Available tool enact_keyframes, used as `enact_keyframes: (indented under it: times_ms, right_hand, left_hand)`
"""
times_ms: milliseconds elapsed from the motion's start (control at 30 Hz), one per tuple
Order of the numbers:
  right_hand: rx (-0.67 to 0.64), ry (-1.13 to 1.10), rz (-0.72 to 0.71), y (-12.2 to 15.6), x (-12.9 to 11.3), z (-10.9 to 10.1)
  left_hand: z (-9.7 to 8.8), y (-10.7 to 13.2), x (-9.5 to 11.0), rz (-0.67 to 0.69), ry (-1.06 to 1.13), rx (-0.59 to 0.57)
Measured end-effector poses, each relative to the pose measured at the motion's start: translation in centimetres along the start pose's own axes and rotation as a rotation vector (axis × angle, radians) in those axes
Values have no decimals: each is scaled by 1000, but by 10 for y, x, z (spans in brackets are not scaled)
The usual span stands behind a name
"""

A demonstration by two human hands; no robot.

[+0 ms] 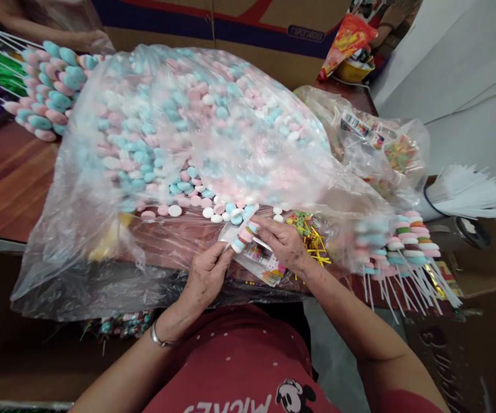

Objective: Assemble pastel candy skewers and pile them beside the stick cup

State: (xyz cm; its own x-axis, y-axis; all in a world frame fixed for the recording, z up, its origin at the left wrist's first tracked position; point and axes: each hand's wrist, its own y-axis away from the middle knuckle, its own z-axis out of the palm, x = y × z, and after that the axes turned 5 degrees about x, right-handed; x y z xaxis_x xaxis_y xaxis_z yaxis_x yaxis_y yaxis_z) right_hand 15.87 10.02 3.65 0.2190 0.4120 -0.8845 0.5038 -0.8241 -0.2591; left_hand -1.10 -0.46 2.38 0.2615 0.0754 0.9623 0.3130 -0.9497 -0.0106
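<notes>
Between my two hands is a short marshmallow skewer, with pink, blue, white and orange discs in a row. My left hand pinches its lower end. The fingers of my right hand close on its upper end. Just beneath lies a clear printed packet, partly covered by the hands. Loose pink, blue and white marshmallows spill from the mouth of a large clear plastic bag in front of me. Gold twist ties and small fruit-coloured gummies lie beside my right hand.
Finished-looking marshmallow skewers lie at the right edge, and more skewers are stacked at the far left. White sticks fill a container at right. Behind it are bagged gummies. Another person's arm reaches in at upper left.
</notes>
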Motion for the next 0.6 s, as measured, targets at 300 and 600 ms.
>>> enact_keyframes:
  times_ms: [300,600]
  right_hand:
    - [238,-556,308,7,-27,25]
    - [339,-394,207,44,-51,0]
  left_hand:
    - [10,7,10,-93,136,4]
    - [10,13,6,-139,117,29]
